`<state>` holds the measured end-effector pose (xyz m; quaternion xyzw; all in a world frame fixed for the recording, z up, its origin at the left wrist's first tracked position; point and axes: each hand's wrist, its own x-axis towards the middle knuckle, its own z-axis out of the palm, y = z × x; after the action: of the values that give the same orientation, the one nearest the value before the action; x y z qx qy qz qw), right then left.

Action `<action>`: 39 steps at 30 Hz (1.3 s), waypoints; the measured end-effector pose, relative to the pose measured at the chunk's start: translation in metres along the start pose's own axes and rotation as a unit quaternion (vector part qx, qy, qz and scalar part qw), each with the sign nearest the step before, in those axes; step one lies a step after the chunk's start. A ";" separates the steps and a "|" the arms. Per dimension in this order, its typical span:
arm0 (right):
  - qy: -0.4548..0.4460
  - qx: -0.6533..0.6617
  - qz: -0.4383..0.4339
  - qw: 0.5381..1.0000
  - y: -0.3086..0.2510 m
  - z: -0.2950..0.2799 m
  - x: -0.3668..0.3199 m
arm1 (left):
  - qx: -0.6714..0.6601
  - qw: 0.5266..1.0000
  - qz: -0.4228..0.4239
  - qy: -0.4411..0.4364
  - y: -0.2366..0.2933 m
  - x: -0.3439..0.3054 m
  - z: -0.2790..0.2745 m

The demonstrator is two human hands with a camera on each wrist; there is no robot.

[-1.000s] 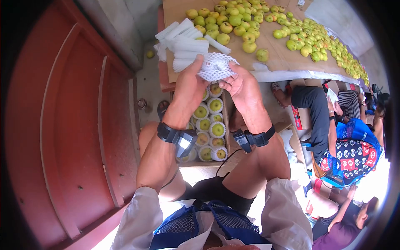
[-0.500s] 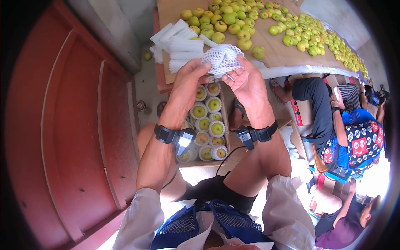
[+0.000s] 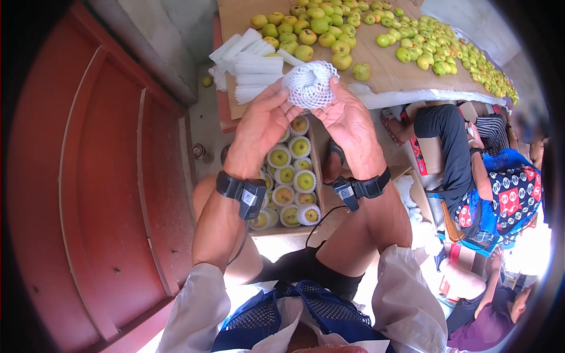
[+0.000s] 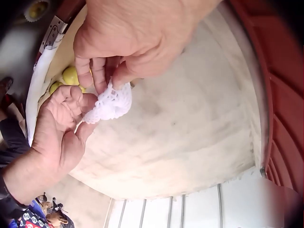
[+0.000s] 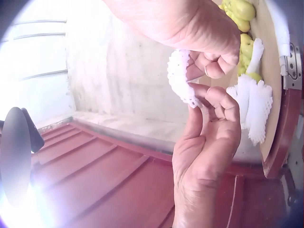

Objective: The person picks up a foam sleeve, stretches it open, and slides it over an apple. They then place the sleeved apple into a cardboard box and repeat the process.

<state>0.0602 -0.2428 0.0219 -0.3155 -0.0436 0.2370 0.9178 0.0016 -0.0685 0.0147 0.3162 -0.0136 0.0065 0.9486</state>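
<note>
Between both hands is a white foam fruit net [image 3: 310,82], bunched into a round cup with a hollow in the middle. My left hand [image 3: 265,120] pinches its left edge with thumb and fingers. On the other edge, my right hand [image 3: 350,120] grips it the same way. The left wrist view shows the net [image 4: 112,103] held between the fingertips of the two hands. From the right wrist, its scalloped rim [image 5: 178,78] is visible. Just behind the hands lies a stack of flat foam nets [image 3: 256,73] on the cardboard-covered table [image 3: 376,76].
Loose green-yellow apples [image 3: 321,26] spread across the table. Below my hands stands a carton [image 3: 318,159] of apples in foam nets [image 3: 283,175]. A red panelled door [image 3: 112,176] rises at left. Other people [image 3: 447,141] sit at right, near cartons.
The foam net has turned and spread in my hands, so its central hollow now shows more clearly. Both hands still hold its edges. The head view has shifted slightly.
</note>
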 end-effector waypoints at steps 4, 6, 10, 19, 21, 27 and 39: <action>-0.012 -0.001 0.023 1.000 -0.001 -0.003 0.001 | -0.024 1.000 0.006 0.004 0.002 -0.001 0.008; -0.015 -0.007 0.033 0.999 -0.002 0.004 -0.003 | -0.010 1.000 0.010 0.003 0.002 0.000 0.011; -0.069 -0.010 0.053 0.996 0.002 0.004 -0.003 | 0.042 0.999 0.017 0.002 0.001 0.001 0.006; -0.047 -0.056 0.022 0.997 0.011 0.005 -0.006 | 0.418 0.878 0.174 0.153 -0.005 -0.003 0.015; -0.033 -0.072 0.005 0.997 0.011 0.008 -0.008 | 0.458 0.855 0.186 0.157 0.001 -0.006 0.019; 0.002 -0.130 -0.052 0.990 0.008 0.019 -0.015 | 0.392 0.897 0.171 0.108 -0.003 -0.007 0.020; -0.086 -0.320 -0.170 0.928 0.015 0.026 -0.019 | 0.391 0.901 0.173 0.079 -0.003 -0.004 0.014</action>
<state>0.0315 -0.2269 0.0348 -0.5590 -0.2492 0.0772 0.7871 -0.0028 -0.0794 0.0240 0.6525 0.0111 0.2000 0.7309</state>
